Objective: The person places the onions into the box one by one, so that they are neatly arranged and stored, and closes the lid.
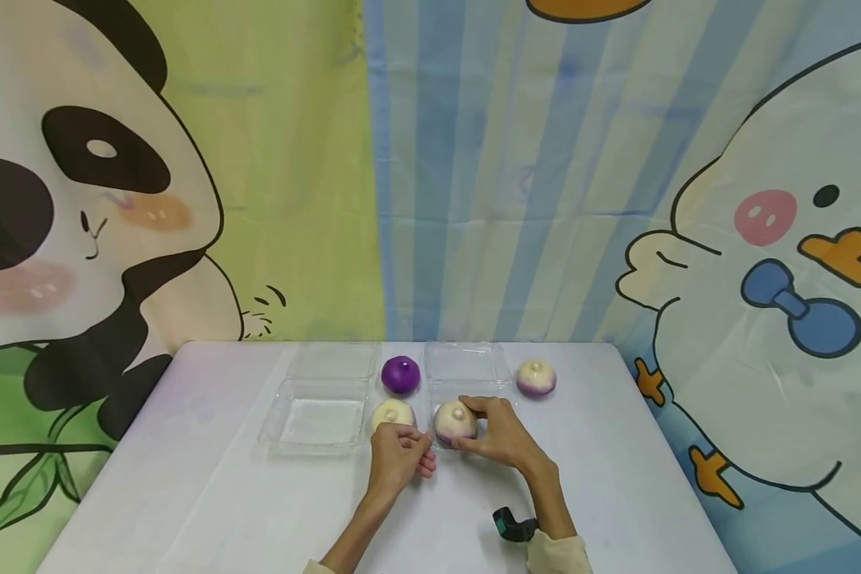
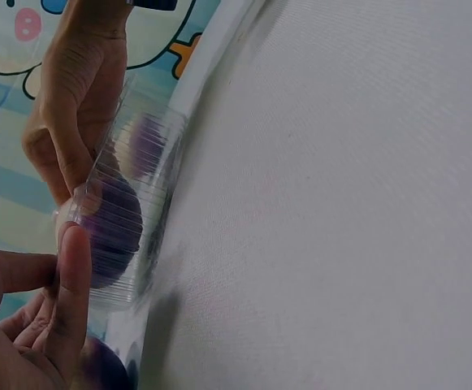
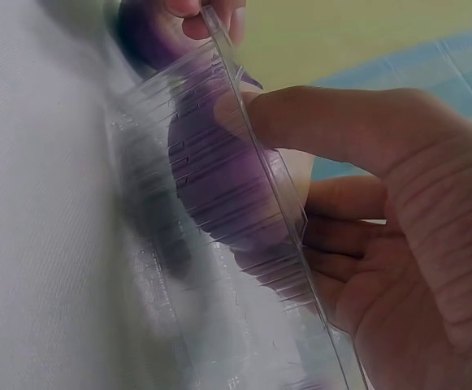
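My right hand holds a white-and-purple onion, thumb on its near side and fingers on the far side. The onion sits inside the tray half of a clear plastic clamshell box; its purple lower part shows through the ribbed wall in both wrist views. At the near left corner of that box, my left hand pinches the rim between thumb and finger. Just beyond the left hand lies a second white-topped onion, partly hidden by it. The box's lid lies folded open toward the back.
A second open clear box stands to the left, its lid folded back. Between the boxes, a deep purple onion sits at the back. Another white-and-purple onion lies at the back right. A printed curtain hangs behind the white table.
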`<state>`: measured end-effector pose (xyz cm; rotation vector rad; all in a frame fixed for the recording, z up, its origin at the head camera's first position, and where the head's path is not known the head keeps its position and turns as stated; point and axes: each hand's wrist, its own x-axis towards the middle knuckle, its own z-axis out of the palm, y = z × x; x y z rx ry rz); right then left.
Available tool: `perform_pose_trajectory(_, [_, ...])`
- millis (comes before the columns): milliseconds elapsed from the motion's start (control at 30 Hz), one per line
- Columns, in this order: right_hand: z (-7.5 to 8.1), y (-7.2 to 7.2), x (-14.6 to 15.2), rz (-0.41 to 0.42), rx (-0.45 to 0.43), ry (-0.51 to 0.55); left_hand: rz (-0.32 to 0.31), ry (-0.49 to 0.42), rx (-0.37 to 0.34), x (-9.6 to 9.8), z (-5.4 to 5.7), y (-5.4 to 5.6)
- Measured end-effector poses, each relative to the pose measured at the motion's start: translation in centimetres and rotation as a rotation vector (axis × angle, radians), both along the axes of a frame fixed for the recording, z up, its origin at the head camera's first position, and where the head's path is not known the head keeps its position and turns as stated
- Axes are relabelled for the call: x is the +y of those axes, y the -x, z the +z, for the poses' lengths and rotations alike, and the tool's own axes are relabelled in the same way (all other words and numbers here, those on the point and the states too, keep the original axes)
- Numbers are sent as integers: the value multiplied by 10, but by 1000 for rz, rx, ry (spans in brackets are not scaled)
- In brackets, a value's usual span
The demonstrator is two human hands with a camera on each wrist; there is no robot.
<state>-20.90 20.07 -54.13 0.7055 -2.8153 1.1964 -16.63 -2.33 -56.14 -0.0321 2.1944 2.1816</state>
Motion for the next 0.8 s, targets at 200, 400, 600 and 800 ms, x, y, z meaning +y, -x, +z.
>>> perform_pose_trajectory(200, [2,3,0,14,-23,-10,-1,10,-6,1,1,0])
perform_pose_trajectory(400, [4,5,-1,41,-35,-8,3,10,-1,1,2,1])
perform_pose_trajectory(600, [3,5,-1,42,-59,-5,-8,6,6,0,0,0])
perform_pose_trajectory(800, [2,7,-1,45,-66,-2,-7,2,3,-1,0,0])
